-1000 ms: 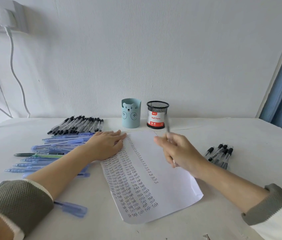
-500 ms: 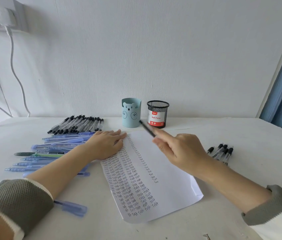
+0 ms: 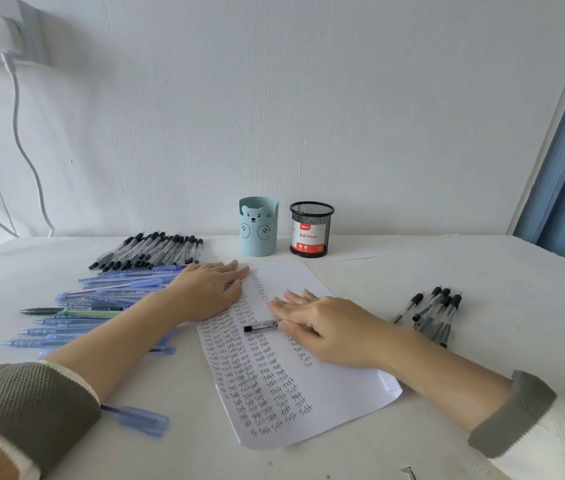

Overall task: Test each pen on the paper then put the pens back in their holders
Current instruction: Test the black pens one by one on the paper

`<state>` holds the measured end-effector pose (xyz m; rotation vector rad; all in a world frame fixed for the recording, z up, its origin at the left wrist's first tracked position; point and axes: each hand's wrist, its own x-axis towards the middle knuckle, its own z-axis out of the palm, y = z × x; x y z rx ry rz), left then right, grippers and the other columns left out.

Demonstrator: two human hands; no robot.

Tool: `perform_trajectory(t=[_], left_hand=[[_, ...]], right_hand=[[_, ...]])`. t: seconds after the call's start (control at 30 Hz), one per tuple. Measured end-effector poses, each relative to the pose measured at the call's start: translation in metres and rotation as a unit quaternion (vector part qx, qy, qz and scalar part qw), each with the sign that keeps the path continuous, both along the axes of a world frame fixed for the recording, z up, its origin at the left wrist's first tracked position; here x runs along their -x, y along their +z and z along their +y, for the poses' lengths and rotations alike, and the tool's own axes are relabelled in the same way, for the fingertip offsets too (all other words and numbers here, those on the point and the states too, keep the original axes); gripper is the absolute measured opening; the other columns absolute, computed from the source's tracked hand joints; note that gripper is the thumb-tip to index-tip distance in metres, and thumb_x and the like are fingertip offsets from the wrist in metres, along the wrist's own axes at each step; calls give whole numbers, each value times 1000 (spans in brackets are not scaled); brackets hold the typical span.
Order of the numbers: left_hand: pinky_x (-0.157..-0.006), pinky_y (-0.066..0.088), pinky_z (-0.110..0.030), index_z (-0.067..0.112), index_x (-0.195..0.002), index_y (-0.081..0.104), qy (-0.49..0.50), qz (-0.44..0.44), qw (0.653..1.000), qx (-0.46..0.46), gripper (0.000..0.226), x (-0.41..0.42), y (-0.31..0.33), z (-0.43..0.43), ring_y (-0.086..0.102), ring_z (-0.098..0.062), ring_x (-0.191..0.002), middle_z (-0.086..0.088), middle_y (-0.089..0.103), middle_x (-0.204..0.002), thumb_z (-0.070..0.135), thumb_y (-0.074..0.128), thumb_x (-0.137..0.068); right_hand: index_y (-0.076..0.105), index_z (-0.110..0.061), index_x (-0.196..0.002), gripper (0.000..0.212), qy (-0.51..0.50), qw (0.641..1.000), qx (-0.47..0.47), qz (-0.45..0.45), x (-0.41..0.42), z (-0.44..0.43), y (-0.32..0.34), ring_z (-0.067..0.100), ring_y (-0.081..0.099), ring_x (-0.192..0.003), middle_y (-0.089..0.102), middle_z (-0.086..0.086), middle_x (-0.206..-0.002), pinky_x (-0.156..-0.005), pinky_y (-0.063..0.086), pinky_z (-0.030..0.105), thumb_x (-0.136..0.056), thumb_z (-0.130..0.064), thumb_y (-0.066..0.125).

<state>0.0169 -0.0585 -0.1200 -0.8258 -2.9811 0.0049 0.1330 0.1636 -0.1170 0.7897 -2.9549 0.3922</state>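
The left hand (image 3: 210, 292) lies flat on the far left corner of the paper (image 3: 336, 386), fingers (image 3: 232, 270) straight and close together, most likely as a weight so the sheet cannot slide under a pen tip. The right hand (image 3: 329, 327) rests palm down near the middle of the sheet, its fingers (image 3: 291, 299) straight and a little apart, not curled round anything. They cover the right end of a black pen (image 3: 261, 326), which lies flat across the columns of "Test", dark end pointing left. Whether the thumb presses the barrel cannot be told. The bare right side of the paper seems to be the room left for more trials. On the counter (image 3: 481, 271) the pens lie sorted. A black row (image 3: 149, 252) sits far left, the blue pens (image 3: 114, 289) lie nearer with a green pen (image 3: 76, 310) among them, and a small bunch (image 3: 436, 313) is just right of the paper, by the writing hand (probably the ones not yet tried, though that is a guess). The bear cup (image 3: 258, 226) and the mesh cup (image 3: 311, 230) stand at the far edge beyond the paper, and no pen shows above either rim, so the putting back looks not yet begun. A stray blue pen (image 3: 139, 419) lies beside the left sleeve.
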Motion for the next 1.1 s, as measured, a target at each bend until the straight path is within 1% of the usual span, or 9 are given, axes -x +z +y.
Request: perform_trajectory(t=[0.1,0.2,0.3,0.4,0.47,0.6,0.77,0.97,1.1], left_hand=[[-119,7,-35,38,-154,14,-2,-2,1000,0,51,2,0,0,13,-12,-148,9,13,-161,44,17,-103],[-118,9,-36,36,-153,22,-16,35,999,4,57,3,-1,0,16,-16,-147,7,20,-160,52,11,-98],[-115,18,-34,40,-142,44,-90,116,988,-39,85,-1,2,0,31,-10,-140,14,39,-151,78,-3,-81],[-112,25,-29,46,-128,56,-168,2,970,-177,72,-14,10,6,32,2,-133,22,46,-141,87,30,-75],[-111,23,-22,47,-126,58,-213,-69,955,-194,68,-23,12,13,29,7,-133,24,44,-141,83,53,-68],[-110,26,-18,46,-120,63,-258,-80,946,-180,59,-26,5,20,37,7,-130,26,50,-135,72,67,-67],[-88,51,-23,24,-99,77,-283,25,919,-272,21,-14,3,19,65,1,-92,11,72,-103,34,73,-81],[-83,51,-32,17,-105,75,-134,242,903,-329,22,22,29,-25,59,-10,-89,8,68,-96,28,69,-87],[-68,47,-32,13,-105,73,109,248,900,-342,21,44,30,-69,61,-24,-84,-7,66,-97,27,66,-90]], right_hand=[[34,-25,-151,49,-31,996,59,-52,1,11,13,4,7,-149,23,-11,-159,-123,0,25,-102,-20,40],[44,-27,-146,52,-105,992,-67,-10,-1,33,36,3,14,-149,23,-11,-160,-121,-1,24,-97,-10,36],[52,-35,-136,47,-198,960,-179,-83,-13,52,47,17,24,-148,27,-8,-160,-123,11,38,-97,-15,36],[51,-47,-113,41,-262,937,-148,-175,-22,61,50,28,66,-100,57,-5,-116,-83,58,44,-87,-16,45],[49,-43,-112,38,-260,937,-149,-179,-24,64,53,24,66,-72,50,-7,-96,-59,54,32,-88,-13,48],[50,-32,-123,46,-271,937,-150,-161,-17,62,52,13,52,-62,42,-6,-106,-38,41,15,-91,0,42],[60,-8,-119,28,-256,956,-134,-43,10,71,27,33,59,-111,59,10,-124,-91,50,42,-92,-8,53],[58,-19,-108,13,-254,962,-97,31,14,68,23,25,57,-92,60,4,-108,-77,48,34,-99,-21,49],[45,-27,-120,18,-214,964,-71,144,10,60,23,27,56,-90,60,0,-102,-76,44,37,-104,-29,36]])
